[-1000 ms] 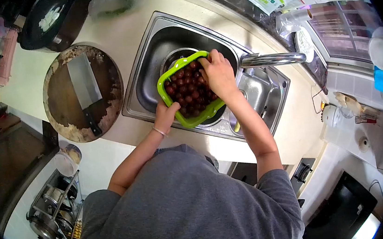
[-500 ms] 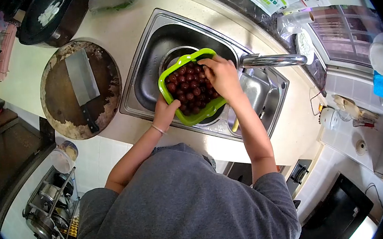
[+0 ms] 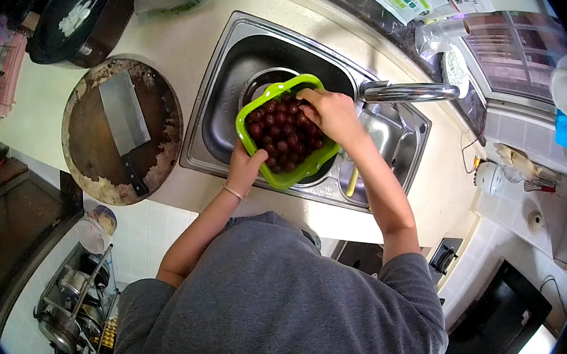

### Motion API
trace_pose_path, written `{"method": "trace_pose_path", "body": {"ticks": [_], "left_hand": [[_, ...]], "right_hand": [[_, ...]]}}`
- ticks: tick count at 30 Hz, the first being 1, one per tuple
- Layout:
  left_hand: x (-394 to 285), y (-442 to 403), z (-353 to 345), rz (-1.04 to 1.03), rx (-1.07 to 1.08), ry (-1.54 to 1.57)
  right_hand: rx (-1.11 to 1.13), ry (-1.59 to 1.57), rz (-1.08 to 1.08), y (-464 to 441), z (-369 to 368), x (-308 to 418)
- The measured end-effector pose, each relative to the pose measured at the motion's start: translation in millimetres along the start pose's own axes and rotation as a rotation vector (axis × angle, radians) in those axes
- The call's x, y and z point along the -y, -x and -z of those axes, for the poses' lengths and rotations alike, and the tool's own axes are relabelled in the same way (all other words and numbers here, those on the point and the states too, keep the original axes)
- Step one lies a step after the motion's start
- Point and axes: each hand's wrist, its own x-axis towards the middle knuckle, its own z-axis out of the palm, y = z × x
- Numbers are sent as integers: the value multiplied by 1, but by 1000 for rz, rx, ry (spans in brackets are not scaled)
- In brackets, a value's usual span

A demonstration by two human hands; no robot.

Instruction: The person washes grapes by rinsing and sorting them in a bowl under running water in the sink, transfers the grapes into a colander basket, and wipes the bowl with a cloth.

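A lime-green basket (image 3: pixel 246 139) full of dark red grapes (image 3: pixel 284 134) is held tilted over the sink's left basin. My left hand (image 3: pixel 245 171) grips its near left side, the thumb over the rim and the other fingers hidden beneath. At the far right side, my right hand (image 3: pixel 332 113) reaches over the rim with curled fingers among the grapes. Whatever those fingertips pinch is hidden. Under the basket, a round metal bowl (image 3: pixel 251 87) partly shows in the basin.
A chrome faucet (image 3: pixel 413 91) extends just right of my right hand. Around the basins runs the steel sink rim (image 3: pixel 205 119). To the left, a cleaver (image 3: pixel 123 114) lies on a round chopping board (image 3: pixel 92 166). A dark pot (image 3: pixel 86 45) stands behind it. A yellow-green handle (image 3: pixel 352 181) sits in the right basin.
My right hand has shifted slightly and its fingers have moved a little over the grapes. The basket stays in my left hand, almost unmoved. The whole view has shifted slightly.
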Motion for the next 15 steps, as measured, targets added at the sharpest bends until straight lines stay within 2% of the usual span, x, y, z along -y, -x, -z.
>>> {"method": "trace_pose_path", "body": {"ticks": [1, 2, 4, 7, 11, 13, 14, 15], "left_hand": [[-2, 0, 0, 1, -1, -1], [-5, -1, 1, -20, 0, -6], [-13, -2, 2, -39, 5, -15], [-17, -4, 2, -16, -13, 34], [-13, -8, 7, -22, -15, 68], [-19, -8, 11, -23, -28, 62], [-26, -4, 13, 57, -85, 98], [-31, -1, 15, 136, -138, 133]], "right_hand": [[-91, -64, 7, 2, 1, 1], [-91, -66, 5, 5, 3, 4], [-222, -194, -83, 9, 9, 11], [-219, -286, -200, 14, 13, 19], [-275, -386, -191, 11, 6, 18], [-478, -588, -346, 7, -2, 10], [-608, -541, -345, 6, -20, -8], [-700, -689, -454, 5, -32, -15]]}}
